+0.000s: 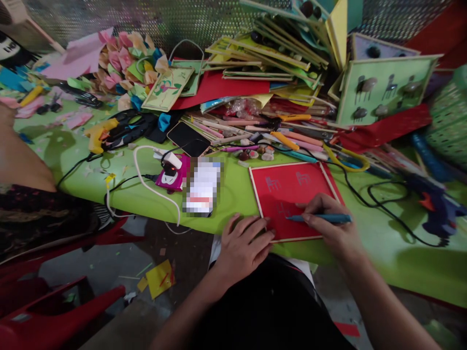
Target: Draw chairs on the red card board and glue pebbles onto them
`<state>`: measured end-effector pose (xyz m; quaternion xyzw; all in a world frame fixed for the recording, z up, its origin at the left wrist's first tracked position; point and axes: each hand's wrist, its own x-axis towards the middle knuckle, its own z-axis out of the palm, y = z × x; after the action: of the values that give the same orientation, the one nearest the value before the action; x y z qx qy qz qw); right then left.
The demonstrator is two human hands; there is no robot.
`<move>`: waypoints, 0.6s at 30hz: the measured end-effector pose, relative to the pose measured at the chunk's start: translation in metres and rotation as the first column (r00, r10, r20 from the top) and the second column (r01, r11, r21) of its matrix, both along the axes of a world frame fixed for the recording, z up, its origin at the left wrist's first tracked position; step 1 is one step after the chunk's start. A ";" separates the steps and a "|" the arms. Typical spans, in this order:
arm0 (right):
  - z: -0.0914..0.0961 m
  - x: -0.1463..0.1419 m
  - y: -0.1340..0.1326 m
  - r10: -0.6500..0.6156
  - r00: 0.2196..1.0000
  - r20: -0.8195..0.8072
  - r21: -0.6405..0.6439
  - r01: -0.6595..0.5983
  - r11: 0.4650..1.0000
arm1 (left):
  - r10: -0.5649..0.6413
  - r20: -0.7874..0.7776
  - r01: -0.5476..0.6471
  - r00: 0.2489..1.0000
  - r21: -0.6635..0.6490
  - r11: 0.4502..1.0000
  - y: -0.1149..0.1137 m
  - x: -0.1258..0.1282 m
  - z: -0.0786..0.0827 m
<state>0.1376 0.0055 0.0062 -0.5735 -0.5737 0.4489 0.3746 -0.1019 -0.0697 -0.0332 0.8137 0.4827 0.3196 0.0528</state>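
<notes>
A red card (288, 194) edged with thin pale sticks lies on the green table near its front edge. Dark chair-like drawings (302, 178) show on its upper part, and a fainter one is lower down. My right hand (328, 224) is closed around a blue marker pen (333, 218), its tip at the lower drawing. Flat across the card's lower left corner and the table edge rests my left hand (247, 241), fingers stretched out and holding nothing. Small pebbles (252, 154) sit just behind the card.
Left of the card are a phone (203, 187) with a lit screen and a magenta power strip (171, 177). A blue glue gun (434, 204) lies at right with its cord looping. Pens, framed cards (388, 90) and paper scraps crowd the back. Another person's arm (25, 155) is at left.
</notes>
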 end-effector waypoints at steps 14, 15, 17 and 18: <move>-0.002 0.000 0.001 -0.040 0.998 -0.058 0.015 0.041 0.999 | 0.007 0.007 -0.007 1.000 0.006 1.000 0.001 0.001 0.002; -0.002 -0.001 0.002 -0.061 0.996 -0.069 0.024 0.063 0.998 | 0.011 0.002 -0.011 1.000 0.008 1.000 0.001 0.001 0.002; 0.000 -0.004 0.003 -0.092 0.994 -0.062 0.036 0.095 0.995 | 0.014 -0.002 -0.014 1.000 0.016 1.000 0.001 0.001 0.001; 0.001 -0.005 0.003 -0.099 0.994 -0.045 0.036 0.101 0.994 | 0.015 -0.002 -0.015 1.000 0.018 1.000 0.001 0.001 0.002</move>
<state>0.1328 0.0084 0.0068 -0.5846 -0.5445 0.4309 0.4197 -0.1009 -0.0684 -0.0317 0.8109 0.4858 0.3235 0.0426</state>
